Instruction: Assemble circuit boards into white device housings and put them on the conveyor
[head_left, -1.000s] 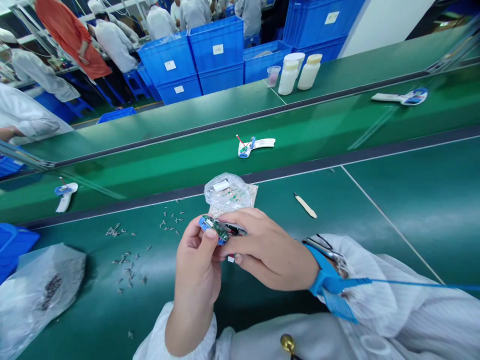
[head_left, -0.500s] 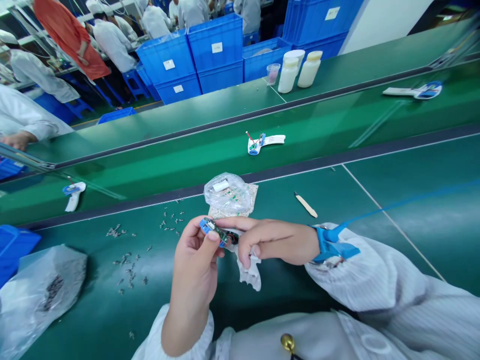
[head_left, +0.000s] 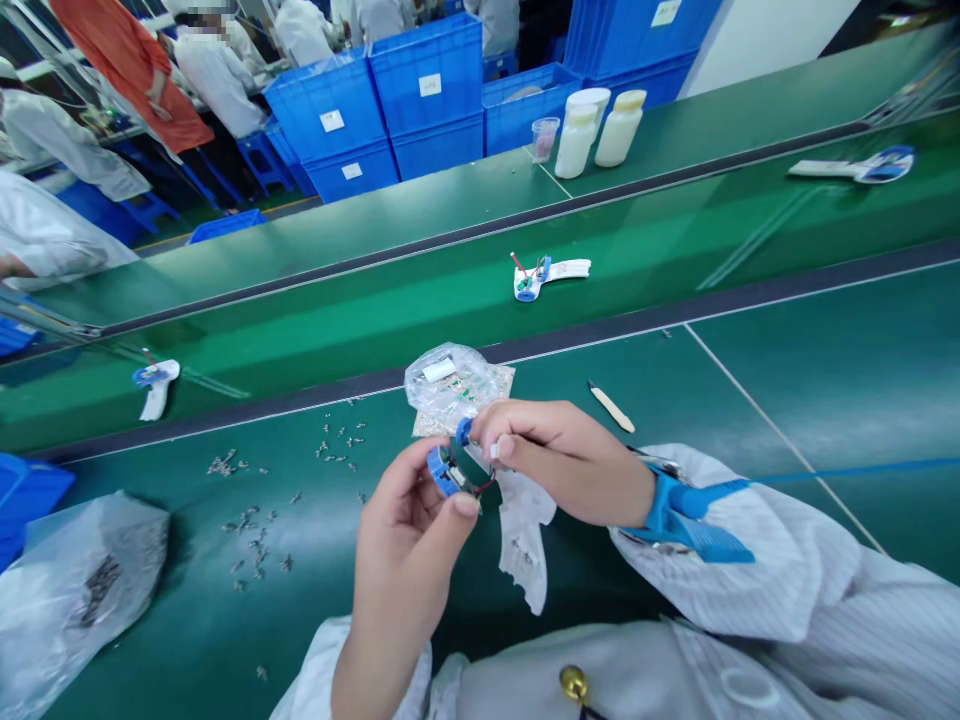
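My left hand [head_left: 411, 545] is closed on a blue-rimmed circuit board assembly [head_left: 444, 472], gripped between thumb and fingers. Thin red and dark wires [head_left: 486, 484] run from it toward my right hand [head_left: 562, 455]. That hand pinches a smaller round blue part [head_left: 464, 432], mostly covered by the fingers. A white plastic housing half [head_left: 525, 540] with a curved handle shows beneath the hands; whether a finger supports it I cannot tell. Behind them lies a clear plastic bag [head_left: 454, 385] with small parts and a white label, on a speckled sheet [head_left: 427, 424].
Several small metal pieces [head_left: 251, 525] are scattered left, beside a bag of them [head_left: 97, 590] and a blue bin [head_left: 30, 500]. A pointed tool [head_left: 611, 408] lies right. Housings, including one with wires [head_left: 551, 272], ride the green belt [head_left: 360, 325]. White bottles [head_left: 576, 145] stand beyond.
My right hand has lifted the smaller blue part away from the circuit board, exposing the wires. The white housing half shows more. Housings on the belt have shifted right.
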